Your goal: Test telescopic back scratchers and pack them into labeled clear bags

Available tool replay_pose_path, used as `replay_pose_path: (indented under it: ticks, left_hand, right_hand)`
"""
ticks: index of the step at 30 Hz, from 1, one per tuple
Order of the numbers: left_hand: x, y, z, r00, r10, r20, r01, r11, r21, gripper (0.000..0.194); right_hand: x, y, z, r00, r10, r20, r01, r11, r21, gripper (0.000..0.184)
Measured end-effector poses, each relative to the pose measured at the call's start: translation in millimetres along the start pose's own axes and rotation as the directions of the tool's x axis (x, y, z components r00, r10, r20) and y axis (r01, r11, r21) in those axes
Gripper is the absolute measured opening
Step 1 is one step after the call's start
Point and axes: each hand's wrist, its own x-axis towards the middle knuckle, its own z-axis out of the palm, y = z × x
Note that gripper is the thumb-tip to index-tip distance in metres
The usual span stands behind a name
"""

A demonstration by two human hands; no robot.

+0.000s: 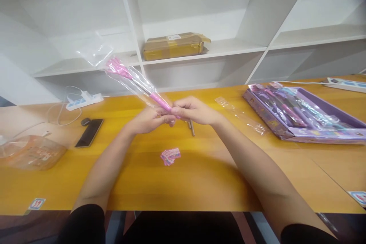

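A pink back scratcher [140,85] with a hand-like head and a thin metal shaft lies inside a clear plastic sleeve [95,55]. It is held up tilted above the table, head toward the upper left. My right hand [193,109] pinches the lower end of its pink handle. Closed round the same end from the left is my left hand [150,120]; its fingers are partly hidden behind the handle. Below my hands, a small fan of pink printed cards [170,156] rests on the table. Short metal tubes [191,127] lie just under my right hand.
At right stands a purple display box [286,131] of wrapped items, with an empty plastic sleeve [243,116] beside it. A phone [89,133], a power strip [84,101] and an orange translucent bottle [34,152] are at left. A taped carton [175,47] sits on the shelf behind.
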Motion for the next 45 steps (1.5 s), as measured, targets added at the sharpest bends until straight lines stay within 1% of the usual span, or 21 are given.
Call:
replay_pose_path:
  ticks: [5, 11, 13, 15, 16, 17, 18, 19, 21, 22, 24, 26, 27, 29, 31, 33, 35, 38, 40, 42, 45]
  left_hand:
    - [3.5, -2.1, 2.8, 0.993, 0.121, -0.005, -0.121, 0.993, -0.013, 0.035]
    - [5.0, -4.9, 3.3, 0.989, 0.148, -0.011, -0.149, 0.988, -0.042, 0.036]
    - [5.1, -5.7, 0.3, 0.992, 0.124, -0.004, -0.124, 0.992, -0.035, 0.035]
    - [6.1, -8.3, -4.6, 0.998, 0.066, -0.007, -0.067, 0.996, -0.064, 0.036]
    - [7.4, -10.6, -7.5, 0.999, 0.037, -0.037, -0.040, 0.994, -0.102, 0.039]
    - [9.2, -13.6, -10.6, 0.995, 0.011, -0.098, -0.027, 0.986, -0.162, 0.044]
    - [11.6, -17.1, -13.7, 0.981, -0.009, -0.195, -0.038, 0.971, -0.236, 0.050]
    - [14.4, -20.9, -16.9, 0.949, -0.034, -0.313, -0.069, 0.948, -0.312, 0.054]
    - [20.0, -28.6, -23.5, 0.844, -0.107, -0.525, -0.148, 0.895, -0.421, 0.057]
    - [22.3, -32.0, -27.1, 0.791, -0.143, -0.595, -0.175, 0.879, -0.444, 0.055]
    - [25.1, -36.8, -34.5, 0.713, -0.184, -0.677, -0.197, 0.873, -0.445, 0.046]
    - [25.8, -39.4, -40.7, 0.657, -0.187, -0.731, -0.214, 0.883, -0.418, 0.037]
    - [25.7, -40.1, -42.8, 0.638, -0.182, -0.749, -0.220, 0.888, -0.403, 0.036]
    - [25.7, -41.3, -44.0, 0.624, -0.168, -0.763, -0.216, 0.902, -0.375, 0.037]
    - [26.2, -42.4, -41.6, 0.630, -0.147, -0.763, -0.211, 0.913, -0.350, 0.041]
    - [26.9, -42.8, -37.7, 0.625, -0.104, -0.774, -0.227, 0.924, -0.307, 0.039]
    - [26.7, -41.1, -34.0, 0.614, -0.051, -0.787, -0.231, 0.943, -0.241, 0.035]
    - [24.1, -33.3, -30.8, 0.620, -0.019, -0.784, -0.194, 0.965, -0.177, 0.030]
    - [21.4, -25.8, -30.0, 0.618, -0.007, -0.786, -0.203, 0.965, -0.168, 0.029]
    - [18.8, -18.0, -29.9, 0.614, 0.033, -0.789, -0.235, 0.961, -0.143, 0.028]
    - [15.5, -8.0, -29.9, 0.595, 0.159, -0.788, -0.294, 0.955, -0.029, 0.030]
  right_hand:
    - [-0.8, 3.0, -1.9, 0.997, -0.060, 0.056, 0.057, 0.997, 0.050, 0.050]
    - [-1.2, 4.8, -4.5, 0.994, -0.089, 0.068, 0.090, 0.996, -0.008, 0.051]
    - [-2.3, 1.6, -6.2, 0.997, -0.067, 0.035, 0.069, 0.994, -0.080, 0.050]
    - [-3.8, -2.1, -8.6, 0.999, -0.032, -0.014, 0.029, 0.984, -0.178, 0.048]
    - [-4.4, -3.2, -9.8, 0.999, -0.015, -0.036, 0.007, 0.974, -0.227, 0.046]
    - [-4.7, -3.1, -11.0, 0.999, -0.002, -0.049, -0.011, 0.963, -0.271, 0.045]
    - [-4.5, -1.7, -12.1, 0.999, 0.011, -0.050, -0.026, 0.950, -0.312, 0.045]
    - [-3.8, 1.3, -12.8, 0.999, 0.029, -0.037, -0.040, 0.935, -0.353, 0.044]
    - [-0.7, 11.9, -12.8, 0.996, 0.082, 0.017, -0.067, 0.900, -0.430, 0.041]
    - [1.4, 18.9, -12.0, 0.992, 0.116, 0.048, -0.081, 0.883, -0.462, 0.038]
    - [6.0, 34.4, -9.0, 0.980, 0.176, 0.091, -0.107, 0.857, -0.505, 0.031]
    - [10.4, 48.9, -5.1, 0.969, 0.217, 0.114, -0.125, 0.837, -0.533, 0.026]
    - [12.2, 55.1, -3.0, 0.963, 0.239, 0.123, -0.135, 0.827, -0.546, 0.026]
    - [14.8, 64.7, 1.1, 0.942, 0.305, 0.143, -0.174, 0.804, -0.568, 0.028]
    - [16.2, 70.8, 5.2, 0.901, 0.404, 0.157, -0.241, 0.767, -0.594, 0.027]
    - [16.7, 74.3, 9.9, 0.854, 0.491, 0.170, -0.295, 0.728, -0.619, 0.022]
    - [17.0, 76.3, 15.9, 0.819, 0.544, 0.182, -0.321, 0.697, -0.642, 0.020]
    - [18.4, 77.2, 27.3, 0.776, 0.605, 0.176, -0.343, 0.641, -0.687, 0.024]
    - [20.1, 75.0, 35.2, 0.746, 0.648, 0.153, -0.358, 0.583, -0.729, 0.025]
    - [21.2, 68.4, 41.9, 0.710, 0.694, 0.116, -0.374, 0.512, -0.774, 0.029]
    - [20.6, 48.6, 48.9, 0.638, 0.768, 0.051, -0.396, 0.384, -0.834, 0.043]
